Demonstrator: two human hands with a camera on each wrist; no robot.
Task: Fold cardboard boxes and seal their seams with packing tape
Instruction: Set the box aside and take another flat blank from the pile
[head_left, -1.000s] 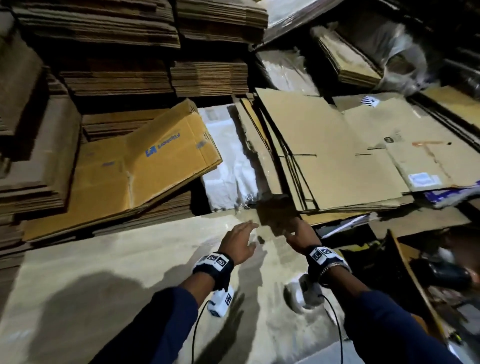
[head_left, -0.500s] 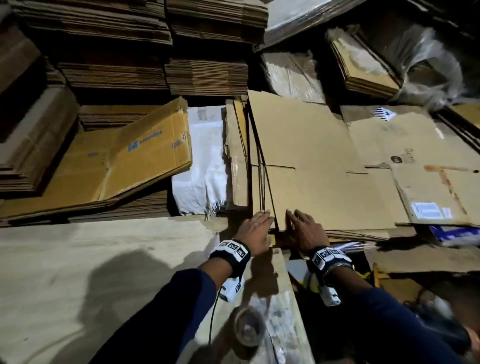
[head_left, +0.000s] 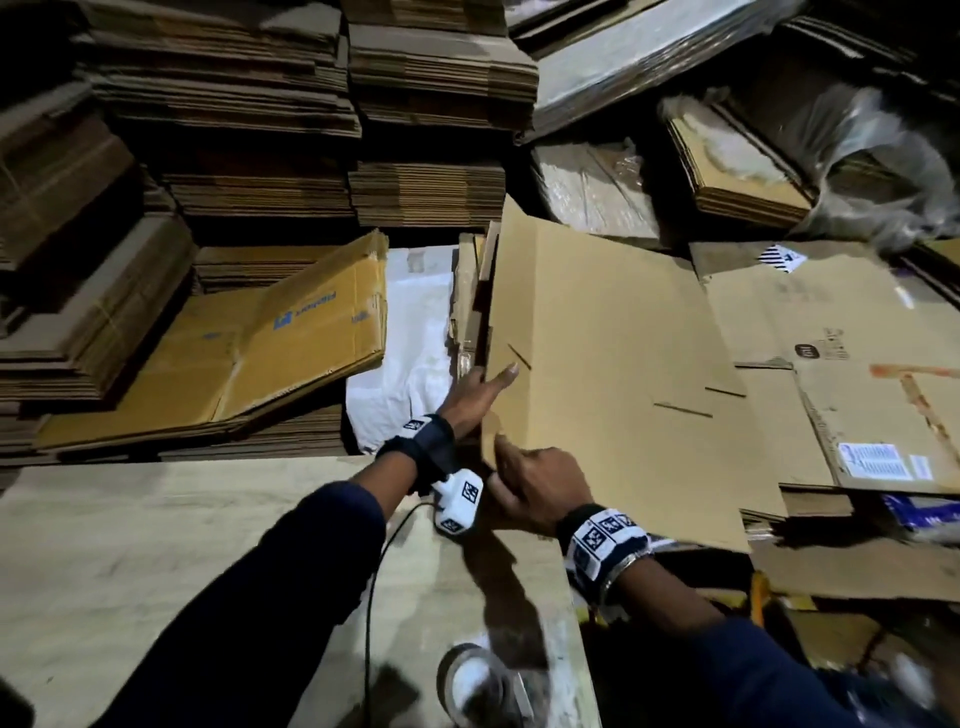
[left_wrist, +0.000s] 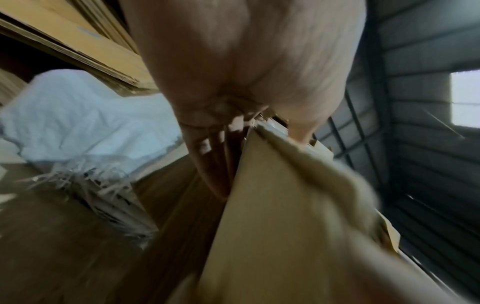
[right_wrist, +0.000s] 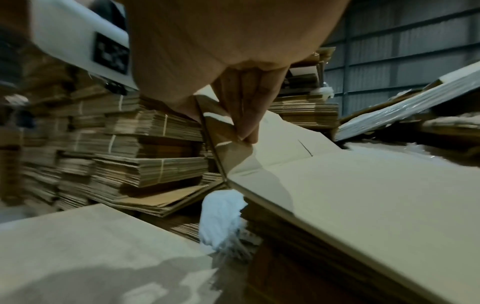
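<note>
Stacks of flattened cartons (head_left: 249, 104) banked behind and to the left, a pale worktable (head_left: 156, 561) spread in front. Lying on the heap just beyond the table's far right corner: the flattened cardboard box (head_left: 613, 374), top of its pile, near-left corner lifted, long axis running away and to the right, flap slits toward the left edge. Gripping that left edge: left hand (head_left: 475, 392), thumb laid on the top face, fingers tucked beneath. Pinching the near corner just below it: right hand (head_left: 535, 488), fingertips (right_wrist: 246, 131) closed on the board. Both hands at the same end, the left farther along the edge; probably a pull back toward the table next. Smallest, at the table's near edge: packing tape roll (head_left: 475, 686), blurred.
</note>
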